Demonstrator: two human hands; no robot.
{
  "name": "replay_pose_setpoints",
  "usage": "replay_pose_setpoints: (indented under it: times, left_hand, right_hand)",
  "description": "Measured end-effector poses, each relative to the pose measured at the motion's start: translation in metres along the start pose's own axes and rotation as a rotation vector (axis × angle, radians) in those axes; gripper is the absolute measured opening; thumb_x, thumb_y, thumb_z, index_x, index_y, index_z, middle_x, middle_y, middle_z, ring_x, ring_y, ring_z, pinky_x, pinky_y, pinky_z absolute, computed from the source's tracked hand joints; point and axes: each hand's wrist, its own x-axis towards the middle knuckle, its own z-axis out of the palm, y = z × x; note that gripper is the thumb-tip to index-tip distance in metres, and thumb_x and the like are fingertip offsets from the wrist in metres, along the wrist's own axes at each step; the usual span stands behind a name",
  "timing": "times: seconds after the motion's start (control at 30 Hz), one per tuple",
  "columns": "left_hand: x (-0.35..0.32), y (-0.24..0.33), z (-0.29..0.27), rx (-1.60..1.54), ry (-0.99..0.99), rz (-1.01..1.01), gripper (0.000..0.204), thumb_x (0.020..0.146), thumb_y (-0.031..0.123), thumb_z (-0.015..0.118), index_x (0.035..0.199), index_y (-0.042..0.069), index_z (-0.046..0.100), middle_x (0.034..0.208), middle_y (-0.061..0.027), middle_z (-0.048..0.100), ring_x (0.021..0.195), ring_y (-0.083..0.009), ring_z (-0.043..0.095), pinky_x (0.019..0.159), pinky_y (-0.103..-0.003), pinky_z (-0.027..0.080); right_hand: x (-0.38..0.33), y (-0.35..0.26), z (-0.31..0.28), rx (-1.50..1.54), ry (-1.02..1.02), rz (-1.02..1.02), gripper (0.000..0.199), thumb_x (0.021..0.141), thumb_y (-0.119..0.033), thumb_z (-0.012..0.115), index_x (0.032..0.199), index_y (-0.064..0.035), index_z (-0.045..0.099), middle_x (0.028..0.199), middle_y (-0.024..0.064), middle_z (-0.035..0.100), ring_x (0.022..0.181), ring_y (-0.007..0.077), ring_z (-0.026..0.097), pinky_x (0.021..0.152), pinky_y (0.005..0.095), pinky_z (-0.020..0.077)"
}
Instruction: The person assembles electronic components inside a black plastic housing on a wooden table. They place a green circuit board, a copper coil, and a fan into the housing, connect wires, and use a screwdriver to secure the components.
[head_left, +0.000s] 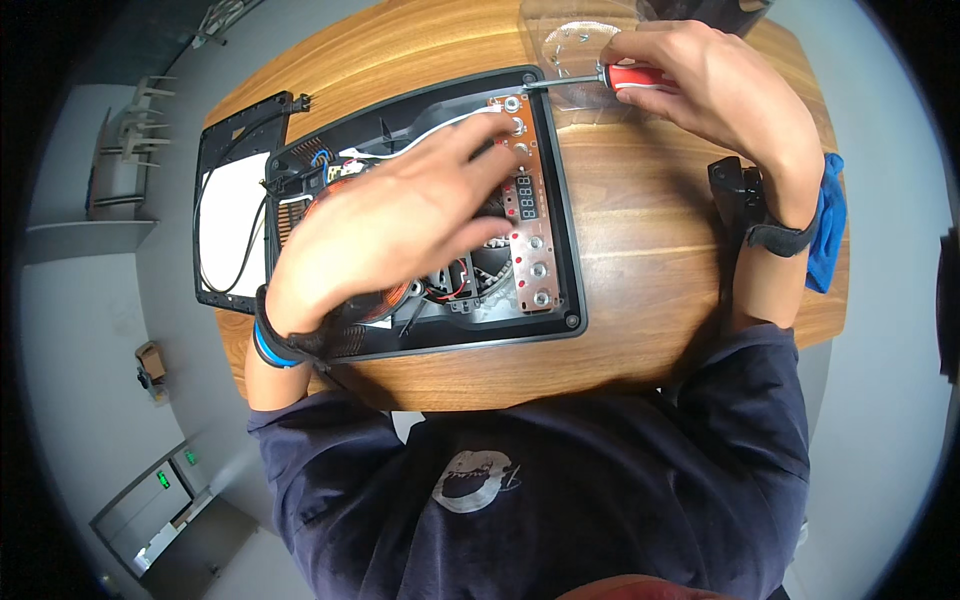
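Gripping 1 red-handled screwdriver [640, 78] in the right hand [712, 88], fingers closed around the handle, shaft pointing to 9 o'clock. Tip sits at the 1 o'clock corner of 1 open black casing [573, 240]; can't tell if it's seated. Left hand [395, 215] open, palm down, fingers spread over the casing. Can't tell if fingertips touch anything.

Casing lies open on the counter [650, 260]. At its 3 o'clock: 1 orange-brown circuit board [548, 225] with 6 round silver buttons, 3 above and 3 below 1 four-digit display [526, 198]. 1 fan [492, 278] at 4 o'clock, partly hidden. Part of 1 copper coil [395, 302] shows under the left wrist, around 7 o'clock.

Outside the casing: 1 clear plastic tray [585, 110] at 2 o'clock, small bits in it, too small to count. 1 black panel [207, 150] at 9 o'clock, with 1 white sheet [226, 225] on it and 1 plug [301, 103] at its upper corner. 1 blue cloth [828, 235] at 3 o'clock, past the right wrist.
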Motion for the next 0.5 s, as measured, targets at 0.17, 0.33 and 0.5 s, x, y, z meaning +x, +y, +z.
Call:
replay_pose_setpoints:
  times: [0.17,0.33,0.5]
  left_hand:
    - [0.000,-0.023,0.004,0.133,0.058,-0.055,0.058,0.103,0.023,0.075,0.157,0.010,0.059,0.173,-0.0165,0.042,0.152,-0.0413,0.052,0.122,-0.048,0.049]
    - [0.005,-0.043,0.009,0.125,-0.005,-0.034,0.052,0.105,0.025,0.074,0.155,0.013,0.062,0.174,-0.0156,0.045,0.146,-0.0406,0.058,0.120,-0.048,0.051]
    - [0.009,-0.041,0.007,0.112,-0.011,-0.053,0.048,0.106,0.026,0.072,0.152,0.014,0.065,0.169,-0.0163,0.051,0.140,-0.0420,0.063,0.117,-0.049,0.053]
  right_hand:
    - [0.001,0.000,0.001,-0.032,-0.001,-0.015,0.027,0.099,-0.019,0.080,0.122,-0.0048,0.076,0.103,0.0198,0.079,0.095,0.0398,0.076,0.083,0.0468,0.0616]
    - [0.002,-0.007,0.000,-0.009,-0.026,0.008,0.026,0.098,-0.018,0.080,0.121,-0.0051,0.076,0.104,0.0193,0.079,0.097,0.0393,0.077,0.085,0.0465,0.0614]
    - [0.002,-0.008,0.001,-0.026,-0.034,0.003,0.027,0.097,-0.017,0.081,0.121,-0.0055,0.077,0.104,0.0193,0.079,0.097,0.0395,0.076,0.085,0.0465,0.0612]
